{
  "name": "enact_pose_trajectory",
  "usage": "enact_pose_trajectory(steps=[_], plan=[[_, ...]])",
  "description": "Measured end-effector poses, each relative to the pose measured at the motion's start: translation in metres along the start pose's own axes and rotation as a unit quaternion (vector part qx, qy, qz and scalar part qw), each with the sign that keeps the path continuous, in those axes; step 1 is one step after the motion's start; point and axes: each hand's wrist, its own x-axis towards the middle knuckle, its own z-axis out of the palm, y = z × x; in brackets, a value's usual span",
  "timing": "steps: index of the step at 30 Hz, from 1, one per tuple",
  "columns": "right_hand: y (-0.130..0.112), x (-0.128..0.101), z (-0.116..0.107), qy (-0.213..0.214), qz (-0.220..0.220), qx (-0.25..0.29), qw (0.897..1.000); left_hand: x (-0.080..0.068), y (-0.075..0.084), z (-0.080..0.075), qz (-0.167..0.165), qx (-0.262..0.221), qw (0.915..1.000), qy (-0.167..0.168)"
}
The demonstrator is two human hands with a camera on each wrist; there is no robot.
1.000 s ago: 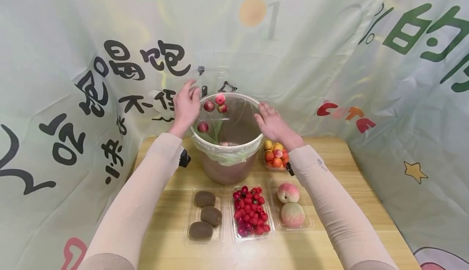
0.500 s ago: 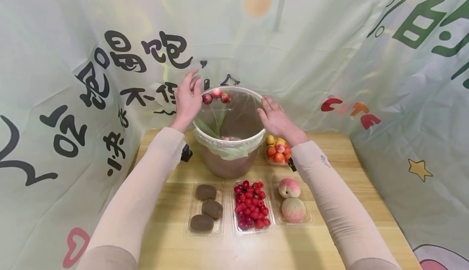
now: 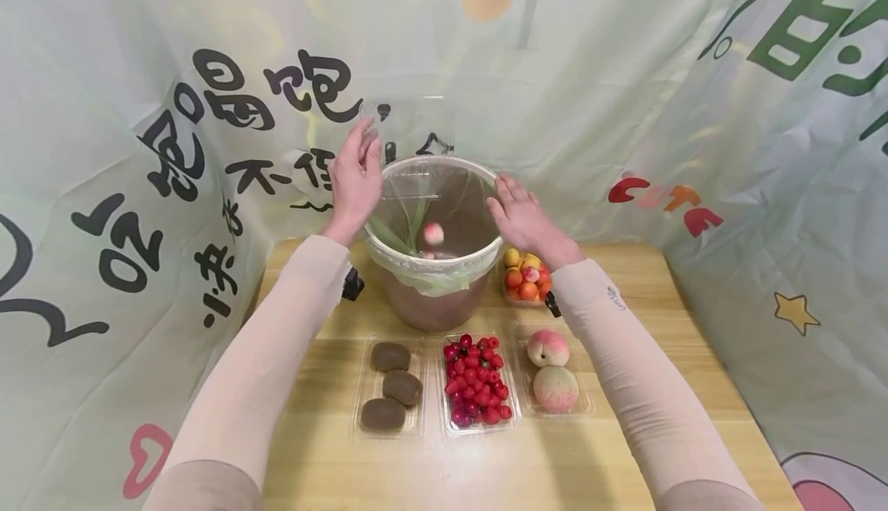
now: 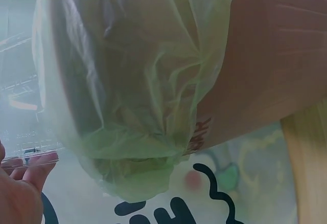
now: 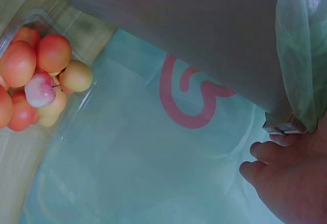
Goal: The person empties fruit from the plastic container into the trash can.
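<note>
Beyond the trays of kiwis, cherries and peaches, the bin holds a pink fruit between both hands, the right hand flat and relaxed at its rim, the left hand pinching a tilted clear plastic tray above it.

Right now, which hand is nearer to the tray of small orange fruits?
Right. The right hand rests at the bucket rim just above the tray of small orange fruits; the left hand is across the bucket.
</note>
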Motion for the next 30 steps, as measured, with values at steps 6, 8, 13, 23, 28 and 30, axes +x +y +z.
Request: enact_pose_trajectory(steps=[6, 8, 13, 23, 28, 30], plan=[[-0.001, 0.001, -0.002, 0.001, 0.000, 0.000, 1.000, 0.001, 0.002, -0.003, -0.006, -0.010, 0.9999, 0.000], [-0.001, 0.001, -0.002, 0.000, 0.000, -0.002, 1.000, 0.001, 0.003, -0.005, -0.013, -0.018, 0.9997, 0.003], [-0.001, 0.000, -0.001, -0.002, 0.000, -0.003, 1.000, 0.004, 0.006, -0.013, -0.019, -0.038, 0.9986, 0.030], [-0.002, 0.000, -0.001, -0.005, 0.000, -0.006, 1.000, 0.013, 0.026, -0.060, -0.082, -0.044, 0.9948, 0.040], [-0.002, 0.000, -0.001, -0.007, 0.002, -0.005, 1.000, 0.016, 0.022, -0.087, -0.094, -0.022, 0.9939, 0.053], [-0.001, -0.001, -0.001, -0.006, 0.003, -0.003, 1.000, 0.015, 0.018, -0.096, -0.096, -0.010, 0.9938, 0.054]])
